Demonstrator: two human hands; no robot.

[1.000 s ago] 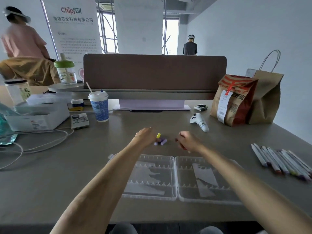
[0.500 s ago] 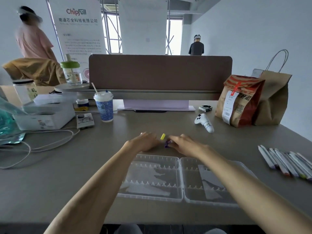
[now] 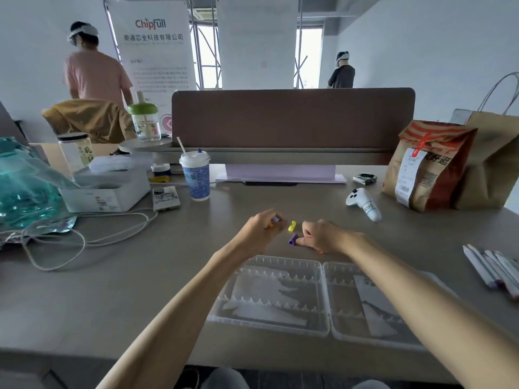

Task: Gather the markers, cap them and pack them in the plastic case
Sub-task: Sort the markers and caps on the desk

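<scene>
- Caps (image 3: 273, 220), small ones, gripped in curled left hand (image 3: 261, 230).
- Right hand (image 3: 323, 237) curled, fingertip touching purple cap (image 3: 292, 239); cannot tell if holding anything.
- Yellow cap (image 3: 292, 226) lying between both hands.

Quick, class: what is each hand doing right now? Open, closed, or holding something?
Left hand: closed round caps.
Right hand: curled, a fingertip at the purple cap; whether it grips cannot be told.
</scene>
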